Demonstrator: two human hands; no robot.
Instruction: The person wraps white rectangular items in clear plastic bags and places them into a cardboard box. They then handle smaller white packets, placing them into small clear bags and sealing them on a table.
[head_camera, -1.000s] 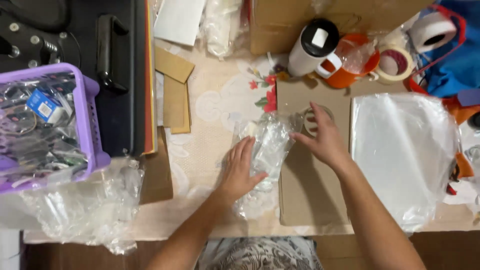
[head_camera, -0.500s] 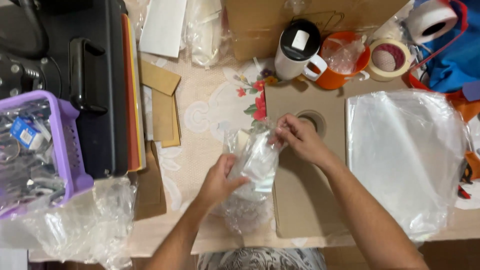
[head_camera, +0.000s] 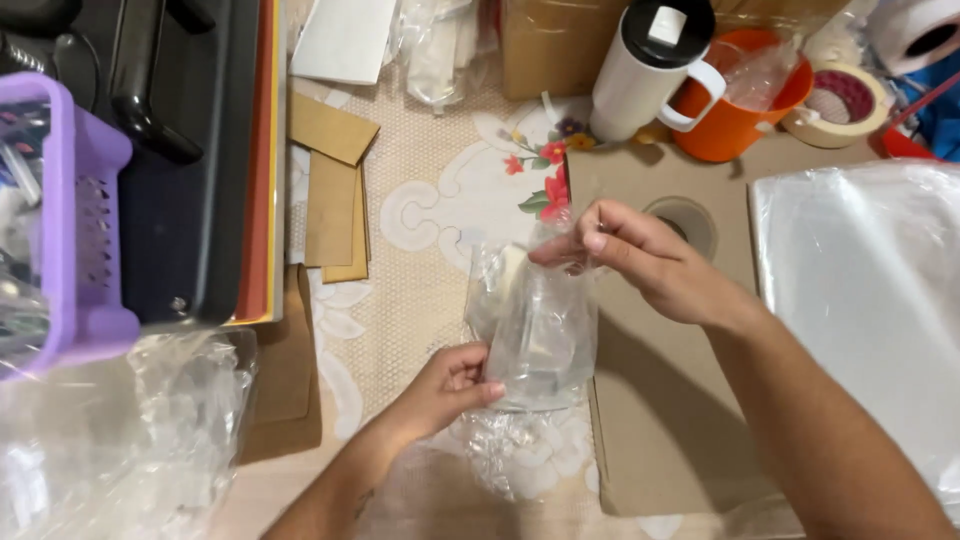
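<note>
Above the middle of the table, the right hand pinches the top edge of a clear plastic bag, fingers pressed together. The left hand grips its lower left corner. The crinkly, glossy bag, flat under both palms a second ago, now hangs lifted beside the brown cardboard sheet.

a home packing table: floral tablecloth, tape rolls, plastic bag stack, cardboard pieces.
</note>
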